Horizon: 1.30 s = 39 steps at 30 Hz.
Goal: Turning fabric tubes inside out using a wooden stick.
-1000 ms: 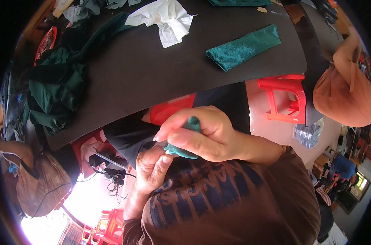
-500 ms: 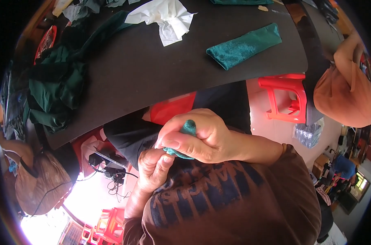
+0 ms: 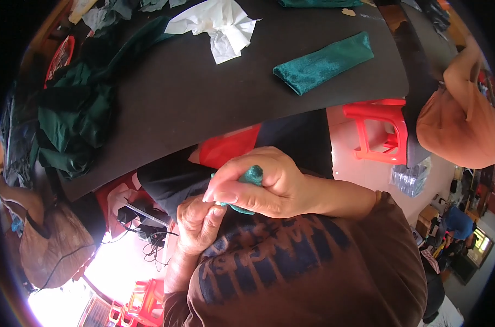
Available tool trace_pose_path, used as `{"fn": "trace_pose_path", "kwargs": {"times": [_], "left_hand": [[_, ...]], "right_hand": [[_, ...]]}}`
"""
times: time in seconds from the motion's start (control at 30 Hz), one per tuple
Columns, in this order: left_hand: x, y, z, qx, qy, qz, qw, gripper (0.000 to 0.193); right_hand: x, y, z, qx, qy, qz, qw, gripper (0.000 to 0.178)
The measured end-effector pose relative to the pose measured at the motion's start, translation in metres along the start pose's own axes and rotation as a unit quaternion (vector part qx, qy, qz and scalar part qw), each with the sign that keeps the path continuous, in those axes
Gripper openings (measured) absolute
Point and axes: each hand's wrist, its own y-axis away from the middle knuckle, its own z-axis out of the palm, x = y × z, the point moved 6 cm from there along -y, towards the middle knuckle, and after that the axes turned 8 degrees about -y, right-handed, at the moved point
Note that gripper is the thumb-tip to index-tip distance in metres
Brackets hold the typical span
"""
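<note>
My right hand (image 3: 258, 182) is closed around a small piece of teal velvet cloth (image 3: 252, 175), held close to my chest below the edge of the black table (image 3: 204, 98). Only a bit of the cloth shows between the fingers. My left hand (image 3: 199, 222) sits just under it, with its fingertips touching the lower end of the cloth and the right hand's fingers. A rolled teal velvet piece (image 3: 324, 62) lies on the table, far from both hands.
A crumpled white cloth (image 3: 217, 24) lies at the table's far side, and a heap of dark green fabric (image 3: 73, 117) at its left. A red plastic stool (image 3: 381, 133) stands to the right, beside a person in orange (image 3: 457, 128). Cables and a plug strip (image 3: 144, 226) lie on the floor.
My right hand has shifted slightly right and turned over the teal cloth, so that less of the cloth shows. My left hand has stayed beneath it, fingers working at the cloth's lower end.
</note>
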Motion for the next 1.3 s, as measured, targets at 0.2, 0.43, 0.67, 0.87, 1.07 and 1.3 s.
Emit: {"fn": "trace_pose_path", "kwargs": {"times": [0.2,0.43,0.67,0.87,1.07,1.3], "left_hand": [[-0.006,-0.001,-0.003,-0.016,-0.001,-0.027,1.0,0.011],[-0.006,-0.008,-0.047,0.03,-0.235,-0.031,0.971,0.009],[0.022,-0.068,-0.083,0.139,-0.414,-0.048,0.898,0.013],[0.026,-0.117,-0.073,0.136,-0.573,-0.008,0.808,0.011],[0.087,-0.119,-0.001,-0.047,-0.11,0.113,0.986,0.037],[0.066,-0.124,0.042,-0.242,-0.045,-0.085,0.965,0.026]], "right_hand": [[-0.01,-0.003,-0.009,0.003,0.022,0.015,1.0,0.012],[-0.062,0.012,-0.055,0.116,-0.012,-0.095,0.989,0.026],[-0.072,0.013,-0.064,0.067,-0.097,-0.04,0.992,0.028],[-0.072,0.008,-0.057,0.008,-0.068,0.021,0.997,0.024],[-0.074,0.003,-0.06,-0.029,0.021,-0.029,0.999,0.022],[-0.109,0.021,-0.12,0.168,0.061,-0.04,0.983,0.018]]}}
